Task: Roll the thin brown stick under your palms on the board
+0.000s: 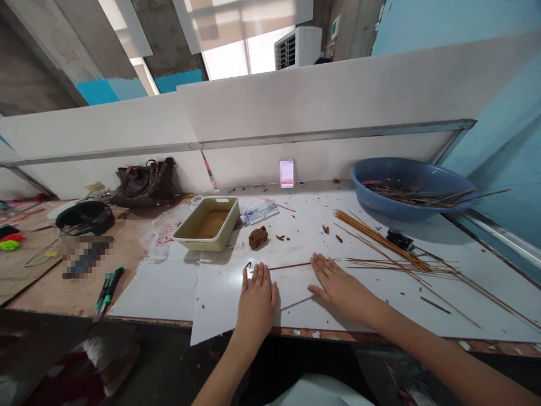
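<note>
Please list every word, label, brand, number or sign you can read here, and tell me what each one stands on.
None can be read in this view.
Phone: screen content, too small and blurred to read.
Plastic bag: red print, too blurred to read.
Clear pack: bluish markings, too small to read.
Handbag: patterned surface, too small to tell whether it holds letters.
</note>
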Action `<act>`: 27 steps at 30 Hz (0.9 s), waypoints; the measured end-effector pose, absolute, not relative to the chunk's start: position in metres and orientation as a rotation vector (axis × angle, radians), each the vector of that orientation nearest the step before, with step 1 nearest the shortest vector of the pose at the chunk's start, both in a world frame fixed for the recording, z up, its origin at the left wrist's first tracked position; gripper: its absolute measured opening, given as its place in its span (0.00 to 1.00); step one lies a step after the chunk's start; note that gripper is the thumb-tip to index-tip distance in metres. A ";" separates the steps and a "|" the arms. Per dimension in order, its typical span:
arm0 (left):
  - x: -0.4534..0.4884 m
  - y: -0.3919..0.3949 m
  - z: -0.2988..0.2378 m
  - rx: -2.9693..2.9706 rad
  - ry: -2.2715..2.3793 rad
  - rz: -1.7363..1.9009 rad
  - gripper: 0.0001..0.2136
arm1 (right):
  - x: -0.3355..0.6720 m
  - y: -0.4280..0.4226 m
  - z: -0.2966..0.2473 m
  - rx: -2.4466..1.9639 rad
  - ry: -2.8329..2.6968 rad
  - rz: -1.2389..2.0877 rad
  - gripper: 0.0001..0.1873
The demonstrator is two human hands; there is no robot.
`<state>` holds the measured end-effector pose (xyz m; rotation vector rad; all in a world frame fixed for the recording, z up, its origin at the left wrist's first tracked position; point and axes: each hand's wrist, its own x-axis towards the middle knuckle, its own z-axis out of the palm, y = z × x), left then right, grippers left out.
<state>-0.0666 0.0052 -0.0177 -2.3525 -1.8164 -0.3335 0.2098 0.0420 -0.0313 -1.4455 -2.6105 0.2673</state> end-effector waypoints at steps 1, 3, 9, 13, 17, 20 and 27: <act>-0.063 0.014 -0.013 -2.331 -1.840 -0.313 0.26 | 0.208 0.051 -0.027 -1.449 -2.618 0.291 0.47; -0.057 0.028 -0.006 -2.311 -1.898 -0.267 0.26 | 0.205 0.066 -0.019 -1.475 -2.631 0.320 0.47; -0.067 -0.001 -0.024 -2.327 -1.839 -0.341 0.26 | 0.217 0.037 -0.031 -1.416 -2.609 0.271 0.44; -0.074 -0.011 -0.031 -2.336 -1.809 -0.346 0.26 | 0.219 0.028 -0.032 -1.431 -2.649 0.287 0.45; -0.064 0.018 -0.016 -2.293 -1.863 -0.309 0.26 | 0.208 0.059 -0.015 -1.502 -2.657 0.334 0.48; -0.062 0.028 -0.013 -2.277 -1.869 -0.317 0.26 | 0.206 0.068 -0.014 -1.502 -2.628 0.326 0.47; -0.079 0.000 -0.036 -2.322 -1.747 -0.354 0.26 | 0.221 0.035 -0.038 -1.436 -2.600 0.304 0.45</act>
